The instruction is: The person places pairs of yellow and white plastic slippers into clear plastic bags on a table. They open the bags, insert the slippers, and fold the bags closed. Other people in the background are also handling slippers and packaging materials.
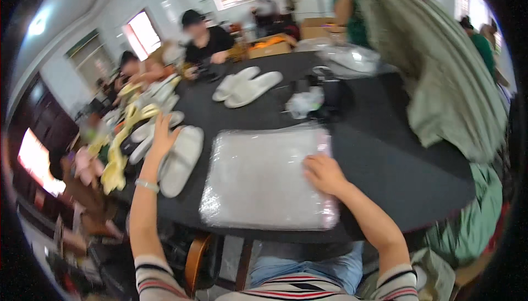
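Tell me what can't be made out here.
Head view, left hand: any contact with the white slipper, hidden by the hand itself.
Head view, right hand: palm, hidden by its back.
Head view, co-worker with the olive cloth: head, cut off by the upper edge.
Head view, yellow items: exact kind, blurred.

Bright light comes from overexposed windows (145,36) and a ceiling lamp (37,26); glare streaks the clear plastic bags (261,182); background blurs; lines bend toward the black rim
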A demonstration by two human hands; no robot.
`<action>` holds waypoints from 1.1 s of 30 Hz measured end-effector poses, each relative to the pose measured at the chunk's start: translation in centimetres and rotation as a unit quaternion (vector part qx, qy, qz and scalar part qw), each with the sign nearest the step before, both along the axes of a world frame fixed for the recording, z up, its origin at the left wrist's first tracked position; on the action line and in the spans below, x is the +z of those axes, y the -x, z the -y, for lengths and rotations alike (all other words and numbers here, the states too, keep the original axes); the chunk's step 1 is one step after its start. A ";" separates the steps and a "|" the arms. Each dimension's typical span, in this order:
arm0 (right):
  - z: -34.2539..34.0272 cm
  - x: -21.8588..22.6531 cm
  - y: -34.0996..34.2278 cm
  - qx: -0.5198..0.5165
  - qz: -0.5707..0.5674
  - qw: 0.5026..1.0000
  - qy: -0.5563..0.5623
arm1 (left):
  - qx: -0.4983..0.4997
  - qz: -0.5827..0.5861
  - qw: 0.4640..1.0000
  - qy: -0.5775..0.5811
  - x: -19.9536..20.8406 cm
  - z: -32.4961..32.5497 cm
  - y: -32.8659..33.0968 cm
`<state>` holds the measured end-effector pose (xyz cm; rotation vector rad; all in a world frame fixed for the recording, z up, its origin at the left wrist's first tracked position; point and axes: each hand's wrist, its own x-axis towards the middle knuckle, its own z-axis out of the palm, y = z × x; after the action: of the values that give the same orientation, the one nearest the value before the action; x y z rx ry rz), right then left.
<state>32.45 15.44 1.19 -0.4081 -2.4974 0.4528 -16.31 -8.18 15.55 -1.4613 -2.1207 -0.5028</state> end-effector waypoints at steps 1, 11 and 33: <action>0.0 -0.1 -0.1 -0.004 0.012 1.000 -0.002 | -0.046 0.063 0.997 0.015 -0.8 -1.6 -2.7; 0.3 -0.1 -0.8 -0.005 0.031 0.999 0.029 | 0.055 0.195 0.939 0.279 -13.4 -7.7 -10.0; -17.0 11.3 -28.0 -0.425 -0.170 0.880 -0.126 | 0.123 0.102 0.968 0.192 -16.4 -7.9 -13.0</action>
<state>60.43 32.41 12.48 -1.1276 -1.7649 -0.1500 -3.30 -0.26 -0.87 -1.3560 -2.6346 -0.1574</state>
